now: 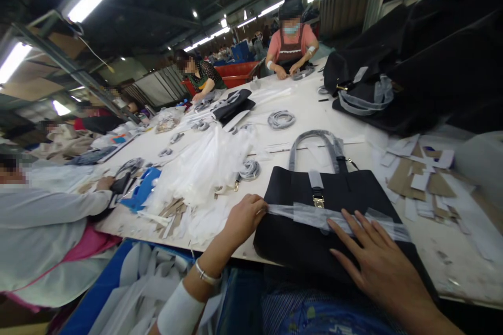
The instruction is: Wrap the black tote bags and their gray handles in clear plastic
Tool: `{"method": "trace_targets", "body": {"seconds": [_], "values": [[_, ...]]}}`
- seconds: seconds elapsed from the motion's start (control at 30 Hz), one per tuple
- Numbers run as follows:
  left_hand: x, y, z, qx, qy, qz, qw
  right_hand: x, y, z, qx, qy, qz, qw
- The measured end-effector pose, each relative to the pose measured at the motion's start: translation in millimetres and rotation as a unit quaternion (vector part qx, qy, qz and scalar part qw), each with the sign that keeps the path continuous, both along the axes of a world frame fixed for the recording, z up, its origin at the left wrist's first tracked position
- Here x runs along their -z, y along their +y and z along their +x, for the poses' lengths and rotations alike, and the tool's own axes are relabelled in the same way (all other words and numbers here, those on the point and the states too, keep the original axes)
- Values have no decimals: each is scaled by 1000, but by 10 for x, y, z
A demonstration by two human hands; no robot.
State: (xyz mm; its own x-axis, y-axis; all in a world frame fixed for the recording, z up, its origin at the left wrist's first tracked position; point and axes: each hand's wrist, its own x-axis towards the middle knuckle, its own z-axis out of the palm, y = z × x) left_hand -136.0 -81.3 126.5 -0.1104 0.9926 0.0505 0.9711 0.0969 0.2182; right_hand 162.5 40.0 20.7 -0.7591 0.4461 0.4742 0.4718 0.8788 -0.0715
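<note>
A black handbag point(291, 241) lies at the table's front edge, its wrapped handles point(314, 136) pointing away from me. Across its front runs a strip of clear plastic film point(302, 213), just below the gold clasp point(318, 201). At the bag's left side my left hand point(245, 220) pinches the end of that film, fingers closed. My right hand point(365, 251) lies spread and flat on the bag's front, its fingertips on the film. A white tab point(315, 179) covers the strap above the clasp.
White plastic sheets point(204, 162) heap left of the bag, near coiled wrapped straps point(249, 169). Card scraps point(424, 178) lie to the right, below stacked black bags point(377, 73). A blue bin point(137, 282) stands front left. Co-workers sit at the left and far side.
</note>
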Motion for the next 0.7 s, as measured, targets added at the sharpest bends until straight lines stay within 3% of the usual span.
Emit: {"method": "trace_targets", "body": {"seconds": [0.17, 0.3, 0.53, 0.7], "values": [[-158, 159, -82, 46, 7, -76, 996, -19, -2, -9, -3, 9, 4, 1000], [-63, 205, -70, 44, 28, -71, 996, -26, 4, -6, -7, 15, 10, 1000], [350, 24, 131, -89, 73, 36, 993, 30, 15, -2, -11, 21, 5, 1000], [495, -40, 180, -180, 48, 112, 976, 41, 20, 11, -13, 6, 7, 1000]]}}
